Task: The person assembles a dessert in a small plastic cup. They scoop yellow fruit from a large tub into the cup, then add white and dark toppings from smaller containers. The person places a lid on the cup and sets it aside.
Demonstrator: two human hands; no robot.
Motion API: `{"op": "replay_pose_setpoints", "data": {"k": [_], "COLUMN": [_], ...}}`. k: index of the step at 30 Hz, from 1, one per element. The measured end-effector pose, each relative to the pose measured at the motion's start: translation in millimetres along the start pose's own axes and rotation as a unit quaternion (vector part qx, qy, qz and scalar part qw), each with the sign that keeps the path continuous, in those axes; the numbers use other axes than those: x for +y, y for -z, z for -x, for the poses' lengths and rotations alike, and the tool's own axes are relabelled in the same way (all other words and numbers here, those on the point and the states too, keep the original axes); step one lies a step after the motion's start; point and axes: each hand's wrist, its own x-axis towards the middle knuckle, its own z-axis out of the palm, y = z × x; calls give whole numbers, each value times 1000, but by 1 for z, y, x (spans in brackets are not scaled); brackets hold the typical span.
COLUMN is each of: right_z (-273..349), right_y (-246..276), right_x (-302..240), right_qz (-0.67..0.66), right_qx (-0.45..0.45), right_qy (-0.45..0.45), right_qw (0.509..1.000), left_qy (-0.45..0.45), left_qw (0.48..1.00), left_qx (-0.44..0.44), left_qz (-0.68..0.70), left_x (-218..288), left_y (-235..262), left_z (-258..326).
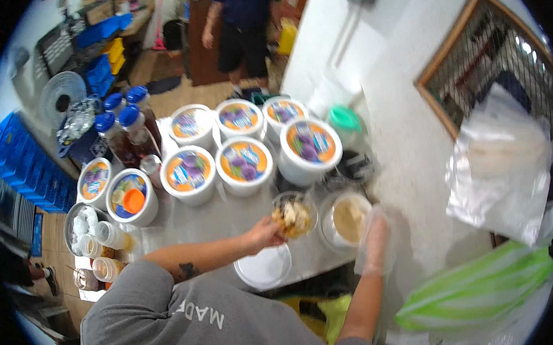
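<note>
My left hand [264, 236] is closed on a clear plastic cup [294, 217], tilted, with chunky yellow, dark and pale food inside. To its right stands a white tub [331, 239] without its lid, filled with a smooth beige mass [350, 219]. My right hand [377, 240], covered by a clear loose plastic glove or bag, is at the right rim of that tub. Blur and the plastic hide its fingers. Below my left hand, a round white lid [263, 266] lies on the metal table [218, 223].
Several white tubs with orange and purple lids [245, 159] crowd the table's far side. Blue-capped bottles [140, 128] stand at the left, near a bowl of white pieces [84, 223] and clear jars [108, 270]. Plastic bags [480, 289] are at the right; a person [245, 23] stands beyond.
</note>
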Motion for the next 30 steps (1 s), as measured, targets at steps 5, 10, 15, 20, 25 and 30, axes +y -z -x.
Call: {"op": "replay_pose_setpoints", "data": {"k": [5, 10, 15, 20, 25, 30], "right_z": [-6, 12, 38, 127, 151, 176], "right_y": [-43, -63, 43, 28, 19, -62], "right_x": [-15, 5, -74, -120, -195, -149], "right_qz": [-7, -19, -117, -68, -92, -57], "right_qx": [-91, -63, 37, -167, -157, -151], "right_qy": [32, 43, -47, -49, -58, -50], "right_qw": [995, 997, 991, 982, 981, 986], "left_qy": [-5, -48, -54, -78, -85, -86], "left_qw": [998, 985, 964, 955, 938, 932], "left_qx": [44, 149, 238, 251, 270, 251], "left_qz": [38, 71, 105, 139, 198, 247], "left_x": [16, 2, -15, -64, -74, -78], "left_y": [47, 96, 131, 172, 187, 196], "left_z": [51, 107, 153, 176, 180, 184]}}
